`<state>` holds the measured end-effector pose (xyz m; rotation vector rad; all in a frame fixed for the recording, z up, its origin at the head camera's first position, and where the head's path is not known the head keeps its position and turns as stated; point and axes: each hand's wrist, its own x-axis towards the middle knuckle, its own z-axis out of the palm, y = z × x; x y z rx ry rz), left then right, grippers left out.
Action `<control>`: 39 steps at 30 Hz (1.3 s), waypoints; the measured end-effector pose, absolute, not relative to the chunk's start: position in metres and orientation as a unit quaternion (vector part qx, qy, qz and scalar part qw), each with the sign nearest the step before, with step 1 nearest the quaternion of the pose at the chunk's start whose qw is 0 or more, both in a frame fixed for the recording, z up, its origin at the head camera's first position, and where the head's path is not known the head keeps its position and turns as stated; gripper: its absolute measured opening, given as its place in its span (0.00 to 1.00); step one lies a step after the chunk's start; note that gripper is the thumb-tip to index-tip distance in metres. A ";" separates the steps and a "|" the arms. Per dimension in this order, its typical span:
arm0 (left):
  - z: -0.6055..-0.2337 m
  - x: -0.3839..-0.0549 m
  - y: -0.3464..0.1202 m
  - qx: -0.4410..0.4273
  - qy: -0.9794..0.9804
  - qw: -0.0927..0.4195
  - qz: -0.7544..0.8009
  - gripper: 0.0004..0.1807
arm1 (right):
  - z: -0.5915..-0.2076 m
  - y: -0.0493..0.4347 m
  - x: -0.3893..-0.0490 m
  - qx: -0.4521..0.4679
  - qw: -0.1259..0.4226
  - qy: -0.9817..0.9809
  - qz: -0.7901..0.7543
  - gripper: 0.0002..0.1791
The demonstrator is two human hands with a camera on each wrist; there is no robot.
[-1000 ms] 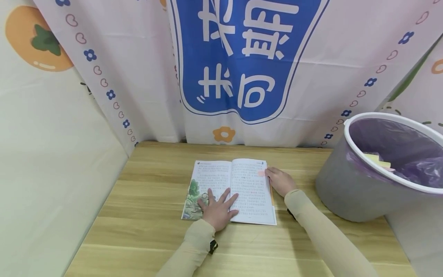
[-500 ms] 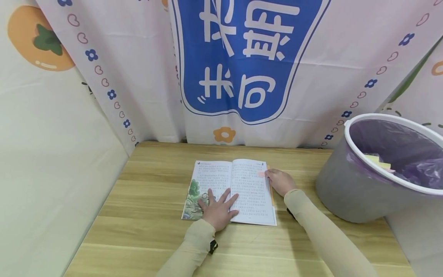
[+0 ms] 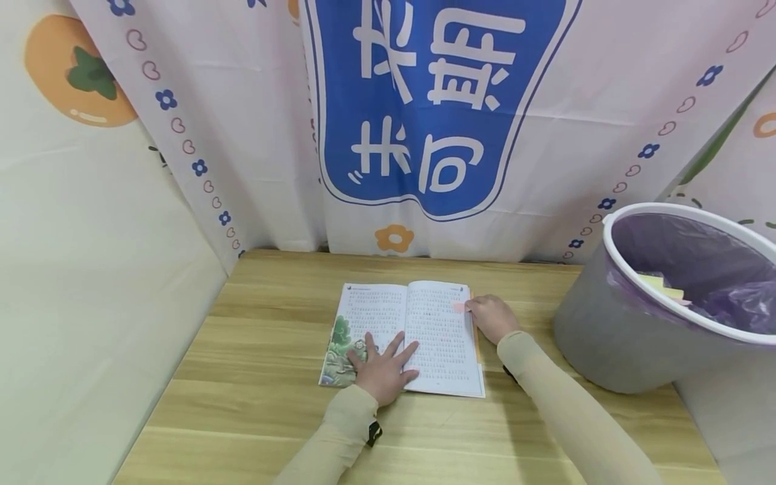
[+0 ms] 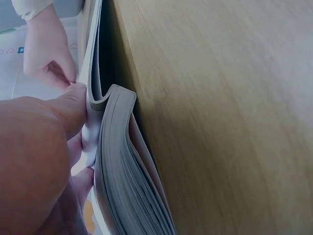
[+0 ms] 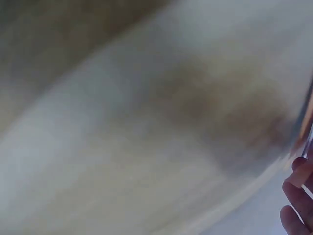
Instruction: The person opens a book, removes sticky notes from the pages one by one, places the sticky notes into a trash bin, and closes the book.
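An open book (image 3: 439, 350) lies on the wooden table, its left page carrying a green illustration. With fingers spread, my left hand (image 3: 383, 374) presses flat on the lower part of the book, across the centre fold. The left wrist view looks along the book's thick page edges (image 4: 129, 176). At the upper right page edge, my right hand (image 3: 494, 316) pinches a pink sticky note (image 3: 459, 307) that overlaps the text. In the right wrist view, the note's strip (image 5: 299, 175) shows against the fingers (image 5: 293, 220); most of that hand is out of frame.
A grey bin (image 3: 612, 337) with a white rim and purple liner stands to the right of the book. Yellow and pink paper slips (image 3: 663, 288) lie inside it. Behind the table (image 3: 254, 337) hangs a printed curtain (image 3: 273, 168).
The head view has shifted slightly, so the scene sits a little lower in it. Both hands and the book keep their places.
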<state>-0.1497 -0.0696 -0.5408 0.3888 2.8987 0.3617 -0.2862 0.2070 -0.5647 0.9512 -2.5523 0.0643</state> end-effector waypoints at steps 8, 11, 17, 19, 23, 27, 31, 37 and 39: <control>-0.544 -0.150 -0.069 0.130 0.980 0.101 0.113 0.32 | -0.545 0.210 -0.288 0.344 0.220 -0.913 0.004 0.03; -0.545 -0.150 -0.070 0.133 0.979 0.102 0.113 0.32 | -0.535 0.210 -0.286 0.342 0.207 -0.917 0.003 0.02; -0.549 -0.152 -0.071 0.133 0.979 0.096 0.118 0.32 | -0.513 0.207 -0.283 0.337 0.182 -0.924 -0.007 0.03; -0.549 -0.152 -0.071 0.133 0.979 0.097 0.117 0.32 | -0.505 0.204 -0.281 0.334 0.179 -0.925 -0.010 0.03; -0.546 -0.150 -0.072 0.133 0.980 0.095 0.117 0.32 | -0.495 0.200 -0.279 0.314 0.166 -0.935 0.012 0.04; -0.550 -0.150 -0.072 0.134 0.980 0.092 0.116 0.32 | -0.486 0.200 -0.277 0.277 0.138 -0.948 0.080 0.08; -0.553 -0.150 -0.072 0.133 0.980 0.088 0.121 0.32 | -0.459 0.204 -0.268 0.256 0.149 -0.946 0.131 0.08; -0.554 -0.150 -0.073 0.130 0.980 0.086 0.126 0.32 | -0.394 0.223 -0.242 0.241 0.267 -0.924 0.127 0.06; -0.553 -0.150 -0.073 0.129 0.980 0.086 0.127 0.32 | -0.373 0.233 -0.231 0.240 0.325 -0.906 0.127 0.05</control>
